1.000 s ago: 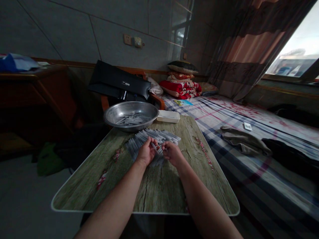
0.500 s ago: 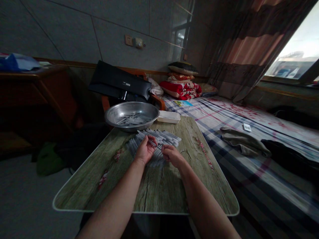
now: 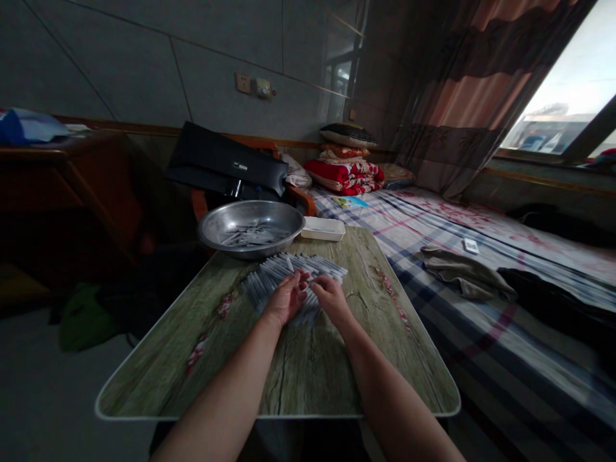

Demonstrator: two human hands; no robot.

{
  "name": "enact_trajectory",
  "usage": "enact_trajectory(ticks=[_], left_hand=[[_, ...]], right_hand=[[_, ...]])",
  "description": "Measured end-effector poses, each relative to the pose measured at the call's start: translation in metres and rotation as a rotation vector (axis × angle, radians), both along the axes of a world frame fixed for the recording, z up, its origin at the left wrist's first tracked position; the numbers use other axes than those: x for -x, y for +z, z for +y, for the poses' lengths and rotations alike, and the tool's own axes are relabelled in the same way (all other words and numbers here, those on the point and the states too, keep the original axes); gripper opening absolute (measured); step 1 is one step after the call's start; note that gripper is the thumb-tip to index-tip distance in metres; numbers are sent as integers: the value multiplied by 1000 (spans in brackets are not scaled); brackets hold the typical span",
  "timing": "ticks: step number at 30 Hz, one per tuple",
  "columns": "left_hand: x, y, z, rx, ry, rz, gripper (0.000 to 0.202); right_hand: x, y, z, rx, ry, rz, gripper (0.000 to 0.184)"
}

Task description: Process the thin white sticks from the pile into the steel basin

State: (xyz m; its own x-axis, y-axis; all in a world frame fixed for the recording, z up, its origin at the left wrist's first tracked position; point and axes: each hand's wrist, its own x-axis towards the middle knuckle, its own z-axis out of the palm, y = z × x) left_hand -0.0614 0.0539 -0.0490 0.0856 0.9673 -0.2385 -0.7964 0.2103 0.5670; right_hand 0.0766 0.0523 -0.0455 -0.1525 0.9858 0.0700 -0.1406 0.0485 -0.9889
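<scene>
**Pile of sticks (image 3: 289, 273) on a table (image 3: 226, 366)**

The sticks are thin and pale. They lie in a flat heap near the far end of the table. They are too small to tell just what they are. The left hand (image 3: 287, 298) rests on the heap with its fingers open and a bit apart. The right hand (image 3: 332, 298) is just beside it, and its fingers curl in close together on the heap. I cannot tell if they pinch a stick. More sticks lie in a steel bowl (image 3: 269, 215) past the heap. A white tray (image 3: 323, 228) sits next to the bowl. A bed (image 3: 423, 321) is to the right of the table, with a gray cloth (image 3: 457, 273) on it.
</scene>
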Motion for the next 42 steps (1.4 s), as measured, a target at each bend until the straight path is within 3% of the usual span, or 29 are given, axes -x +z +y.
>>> enact_trajectory(ticks=[3,7,10,13,17,20,24,27,30,36,42], left_hand=[[-1,-1,-1,-26,-26,-45,21],[2,0,-2,19,-115,-155,20],[-1,-1,-4,143,-161,-187,17],[-6,-5,-4,144,-184,-197,19],[-10,-11,-1,86,-252,-229,23],[-12,-12,-1,104,-309,-250,23],[-12,-12,-2,172,-254,-288,27],[-10,-13,-1,197,-204,-315,26],[-9,-12,0,197,-178,-304,25],[-13,3,-6,229,-187,-268,28],[-13,15,-16,250,-203,-237,21]], right_hand=[[4,2,-3,-15,27,13,13],[-6,7,3,214,11,392,16],[-14,11,8,187,-19,607,28],[-14,10,11,148,-58,617,34],[-7,4,10,14,-103,448,32],[-1,0,5,-156,-176,125,26],[7,0,-5,-376,-209,-368,22],[11,-2,-9,-488,-148,-585,27],[13,-7,-9,-492,-149,-738,35],[5,-19,2,-555,-243,-733,44],[-18,-23,20,-542,-556,-592,35]])
